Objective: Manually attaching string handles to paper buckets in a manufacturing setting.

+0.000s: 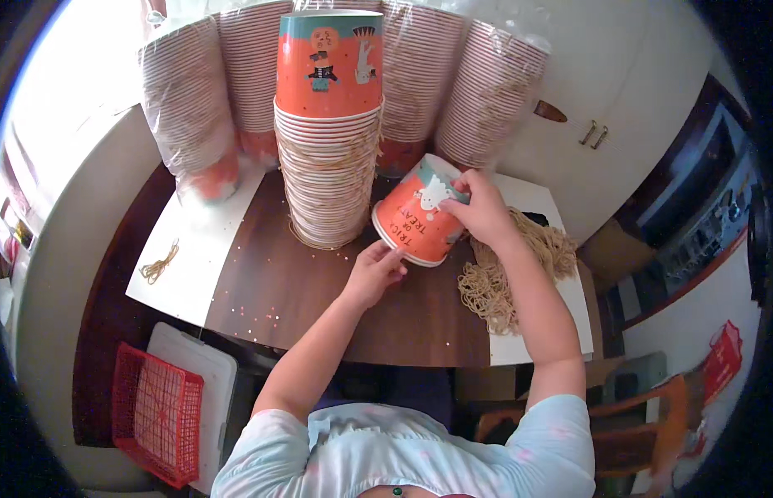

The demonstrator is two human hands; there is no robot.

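Note:
An orange paper bucket [410, 217] with a teal band, a white ghost figure and dark lettering is tilted over the table, its white rim toward me. My right hand [479, 207] grips it near its narrow upper end, thumb across the side. At the rim, the fingers of my left hand [375, 274] are pinched together. Just left stands a tall stack of upside-down paper buckets [329, 70], with tan cords showing between many of its rims. A loose heap of tan cord [490, 295] lies beneath and beside my right forearm.
Plastic-wrapped stacks of similar buckets [187, 100] line the table's far side. A small bundle of tan cord [160, 262] rests on the white left part of the table [200, 236]. Below are a red plastic basket [158, 407] at left and a wooden chair [652, 411] at right.

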